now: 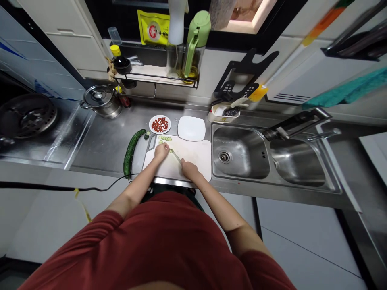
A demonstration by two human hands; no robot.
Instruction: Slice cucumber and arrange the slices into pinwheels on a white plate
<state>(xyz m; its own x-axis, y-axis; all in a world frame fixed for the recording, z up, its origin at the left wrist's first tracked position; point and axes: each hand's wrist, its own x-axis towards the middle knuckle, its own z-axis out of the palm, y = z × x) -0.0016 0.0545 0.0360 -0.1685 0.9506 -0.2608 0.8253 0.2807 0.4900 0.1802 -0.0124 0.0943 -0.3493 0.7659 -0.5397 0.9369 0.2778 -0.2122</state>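
A white cutting board lies on the steel counter. My right hand is closed around the handle of a knife, whose blade points up and left over the board. A small cucumber slice is at the blade's tip. Beside it my left hand has its fingers pinched together; what they hold, if anything, is too small to tell. Pale green cucumber slices lie in a row at the board's top left. A long dark green cucumber rests left of the board, with a cut end piece near its top.
Behind the board stand a plate of chopped red pieces and a white plate. A double sink is on the right. A lidded pot and a stove pan are left; bottles stand on a shelf.
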